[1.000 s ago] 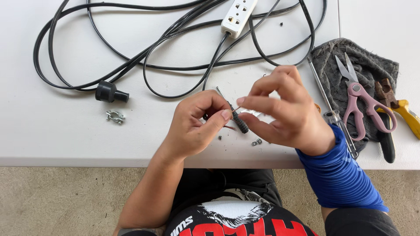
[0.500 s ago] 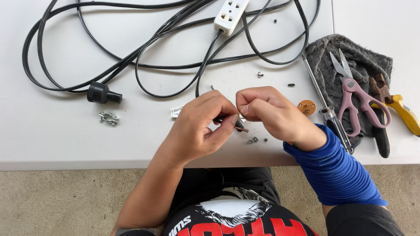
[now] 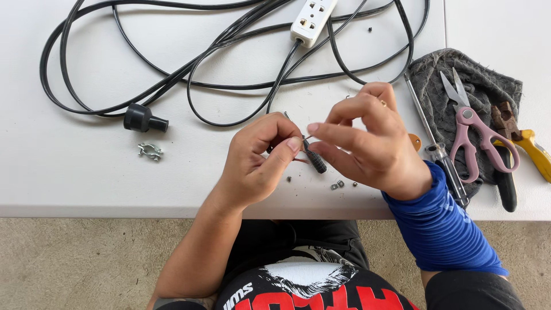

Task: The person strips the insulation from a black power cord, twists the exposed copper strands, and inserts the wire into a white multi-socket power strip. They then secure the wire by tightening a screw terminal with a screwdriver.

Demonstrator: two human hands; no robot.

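**Head view: both hands pinch a small wire end over the white table**

Head view shows the left hand (image 3: 255,163) with fingers curled shut around a small dark screwdriver (image 3: 313,161) and thin wire, near the table's (image 3: 86,172) front edge. The right hand (image 3: 367,143) pinches thumb and forefinger at the same spot. Tiny screws (image 3: 337,185) lie just below. Far behind coils the black cord (image 3: 189,69); scissors (image 3: 476,129) rest right.

Bare tabletop (image 3: 74,172) is found along the near left edge, broken only by a small metal clamp (image 3: 150,151) and a black plug cap (image 3: 143,119). The far side is barred by looped black cable (image 3: 189,74) and a power strip (image 3: 313,20). To the right, passage is blocked by a grey rag (image 3: 470,92) carrying scissors (image 3: 476,129), pliers (image 3: 519,138) and a screwdriver (image 3: 436,146). Loose screws (image 3: 337,185) are scattered beneath the hands.
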